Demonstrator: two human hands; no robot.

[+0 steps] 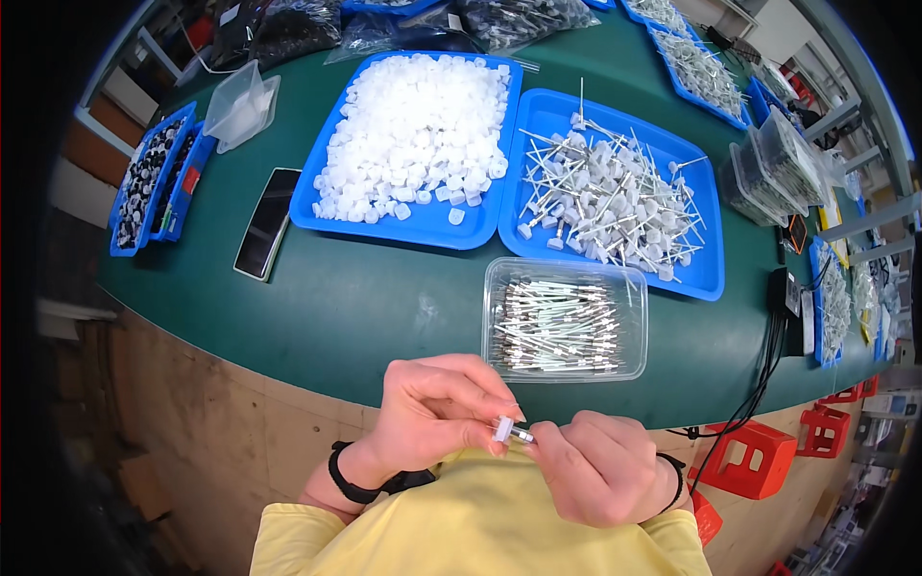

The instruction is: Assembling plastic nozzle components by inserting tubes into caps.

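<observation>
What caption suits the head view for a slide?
Left hand and right hand join a white cap and a thin stick.

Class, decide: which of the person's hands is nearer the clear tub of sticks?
Right. The right hand lies just below the clear tub; the left hand sits lower-left, slightly farther.

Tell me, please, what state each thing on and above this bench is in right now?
Left hand: closed, pinching a small white cap.
Right hand: closed, pinching a thin metal-tipped stick against the cap.
Clear tub: uncovered, holding sticks lying flat.
Left blue tray: heaped with loose white caps.
Right blue tray: piled with capped sticks.
Phone: screen dark, lying flat.
</observation>
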